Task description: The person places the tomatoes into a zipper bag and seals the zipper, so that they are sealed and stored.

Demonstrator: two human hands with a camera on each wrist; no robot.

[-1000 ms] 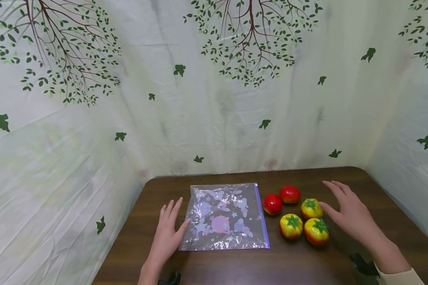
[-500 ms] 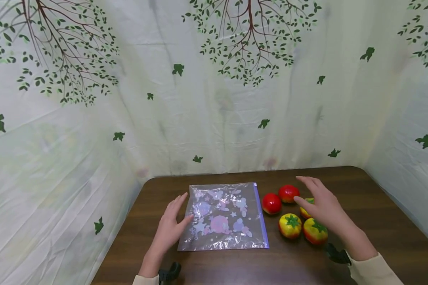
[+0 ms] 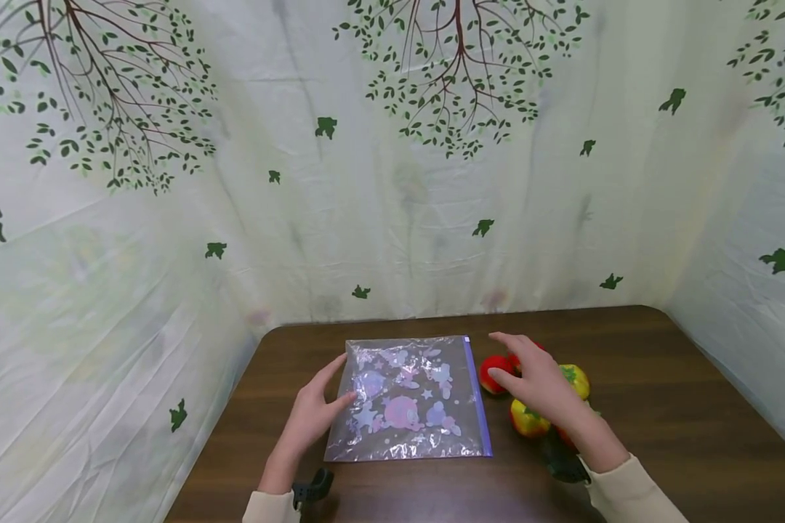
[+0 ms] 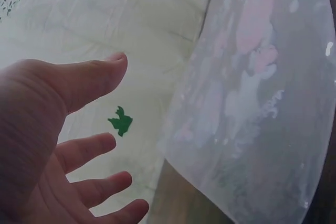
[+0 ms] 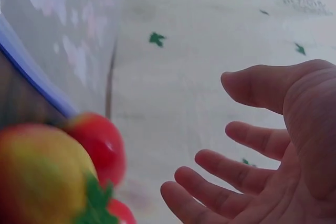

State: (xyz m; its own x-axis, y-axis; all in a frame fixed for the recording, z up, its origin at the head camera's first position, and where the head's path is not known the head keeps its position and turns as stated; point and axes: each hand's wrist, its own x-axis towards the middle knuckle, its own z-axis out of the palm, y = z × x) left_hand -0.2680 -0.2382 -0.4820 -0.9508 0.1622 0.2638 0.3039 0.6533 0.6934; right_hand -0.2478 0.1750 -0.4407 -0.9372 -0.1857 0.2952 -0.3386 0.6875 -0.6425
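A clear plastic zip bag [image 3: 402,396] printed with pastel figures lies flat on the table, its purple zip strip [image 3: 479,399] along the right side. My left hand [image 3: 312,414] is at the bag's left edge, fingers extended and thumb over its border. My right hand [image 3: 541,379] hovers above the toy fruits with its fingers spread and nothing in its grasp. A red toy fruit [image 3: 493,375] shows left of that hand; a yellow one with a green leafy top [image 5: 39,174] fills the lower left of the right wrist view. The hand partly hides the others.
The brown wooden table [image 3: 647,385] has rounded far corners. A pale cloth [image 3: 405,240] with printed trees and leaves hangs behind it and along both sides. Dark wrist devices [image 3: 314,485] sit under the wrists.
My right hand has swept left from beyond the toy fruits to over them, near the zip strip. My left hand has shifted slightly right to the bag's edge. Bag and fruits stay put.
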